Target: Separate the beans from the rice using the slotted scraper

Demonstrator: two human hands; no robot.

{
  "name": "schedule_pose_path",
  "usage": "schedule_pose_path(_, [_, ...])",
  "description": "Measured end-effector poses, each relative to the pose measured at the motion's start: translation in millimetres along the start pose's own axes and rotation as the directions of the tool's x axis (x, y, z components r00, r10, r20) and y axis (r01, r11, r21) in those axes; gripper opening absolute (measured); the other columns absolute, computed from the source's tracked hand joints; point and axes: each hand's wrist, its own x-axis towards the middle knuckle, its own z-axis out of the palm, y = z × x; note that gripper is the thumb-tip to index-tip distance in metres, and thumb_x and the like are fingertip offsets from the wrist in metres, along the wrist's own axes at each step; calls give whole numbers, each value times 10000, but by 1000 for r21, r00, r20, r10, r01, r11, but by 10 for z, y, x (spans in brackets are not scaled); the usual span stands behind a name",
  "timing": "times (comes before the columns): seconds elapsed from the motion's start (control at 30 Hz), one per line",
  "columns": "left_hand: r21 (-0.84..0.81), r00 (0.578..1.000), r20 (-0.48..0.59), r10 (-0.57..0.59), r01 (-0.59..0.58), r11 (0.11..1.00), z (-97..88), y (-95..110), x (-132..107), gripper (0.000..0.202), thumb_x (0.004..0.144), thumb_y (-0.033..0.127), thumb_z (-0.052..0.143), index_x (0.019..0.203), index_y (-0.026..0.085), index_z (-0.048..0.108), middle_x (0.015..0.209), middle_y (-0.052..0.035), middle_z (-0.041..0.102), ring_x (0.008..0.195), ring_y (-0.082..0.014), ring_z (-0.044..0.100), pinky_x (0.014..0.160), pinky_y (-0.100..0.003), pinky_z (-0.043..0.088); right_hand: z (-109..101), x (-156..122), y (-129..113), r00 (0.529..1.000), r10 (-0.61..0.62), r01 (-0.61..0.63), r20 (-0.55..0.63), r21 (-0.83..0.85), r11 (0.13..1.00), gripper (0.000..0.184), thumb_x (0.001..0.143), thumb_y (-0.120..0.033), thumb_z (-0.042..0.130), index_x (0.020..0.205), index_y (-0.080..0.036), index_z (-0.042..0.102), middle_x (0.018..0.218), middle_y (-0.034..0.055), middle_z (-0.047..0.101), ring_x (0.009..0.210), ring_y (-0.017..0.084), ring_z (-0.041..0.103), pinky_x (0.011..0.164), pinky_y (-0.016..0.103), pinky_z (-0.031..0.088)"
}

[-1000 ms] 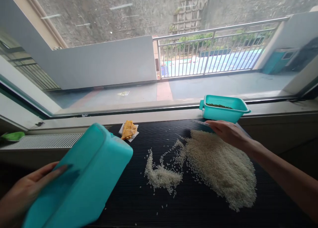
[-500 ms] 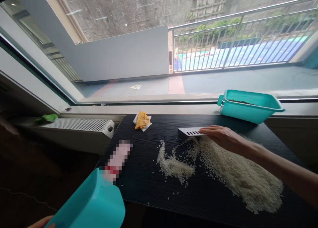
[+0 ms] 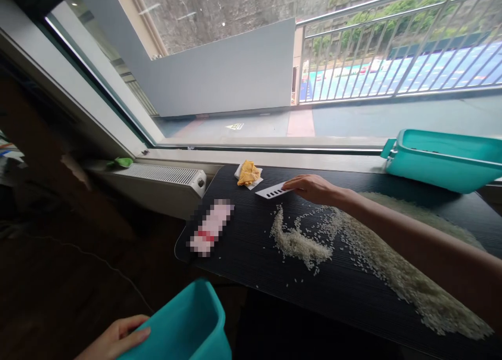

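Observation:
My left hand [image 3: 117, 340] grips the side of a teal plastic bin [image 3: 184, 326] at the bottom left, in front of the table's near edge. My right hand [image 3: 311, 188] reaches across the dark table [image 3: 243, 240], fingers closed on a flat white slotted scraper [image 3: 270, 192]. That scraper is near the table's back edge, left of the rice. A small curved heap of rice [image 3: 304, 246] lies below it. To the right spreads a larger pile of rice [image 3: 415, 279], partly hidden by my right forearm.
A second teal bin [image 3: 439, 166] with dark contents stands at the back right. A folded yellow cloth [image 3: 248, 173] lies on white paper at the back left. A blurred pink-and-red item [image 3: 212, 227] is near the left edge, and a radiator [image 3: 168, 176] stands beyond.
My right hand has moved left with the scraper, away from the large rice pile, toward the yellow cloth. The held bin sits lower, tipped more upright. My view has shifted right-to-left.

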Motion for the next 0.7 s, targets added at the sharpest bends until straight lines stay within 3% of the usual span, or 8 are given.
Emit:
schedule_pose_path(0.07, [4,995,73,69,-69,998,103,-63,130,678,447,980,870,754,375,869,867,-17,882,1107,-460,841,1090,-570,645,52,-63,-119,999,-47,47,25,14,999,405,1034,-167,624,1261,-360,898,1278,3,901,1129,227,865,962,352,693])
schedule_pose_path(0.13, [22,985,108,137,-141,990,294,-30,274,648,528,917,905,772,317,871,923,-40,885,1103,-436,828,1066,-525,639,79,-161,-229,995,-90,89,43,29,996,415,1032,-153,619,1268,-354,896,1303,9,895,1154,228,860,969,354,695])
schedule_pose_path(0.3, [41,946,147,288,-297,954,967,338,631,490,620,674,937,718,205,832,805,-80,827,914,-384,783,926,-509,636,59,-498,-410,984,-166,162,68,60,985,433,1047,-147,589,1271,-356,895,1300,22,895,1223,242,841,1033,402,692])
schedule_pose_path(0.5, [-94,878,216,426,-416,905,1579,610,890,386,733,425,895,1028,177,918,1119,-113,892,1220,-391,742,1096,-487,594,-279,-915,-466,956,-283,283,79,8,959,489,1115,-148,474,1335,-326,872,1270,57,905,1206,241,842,1051,425,675])
schedule_pose_path(0.6, [-141,864,223,452,-431,891,1737,663,924,340,738,302,868,1047,172,922,1135,-109,892,1202,-378,742,1072,-481,600,-365,-842,-607,948,-315,316,48,-3,949,474,1124,-167,483,1351,-343,861,1279,48,903,1208,247,838,1057,420,657])
schedule_pose_path(0.7, [-195,849,212,485,-450,872,1797,690,917,337,730,267,837,1043,176,919,1080,-92,886,1146,-354,742,1031,-449,600,-205,-505,-893,920,-389,387,58,34,921,490,1117,-131,460,1343,-307,859,1299,62,898,1187,244,839,1060,421,633])
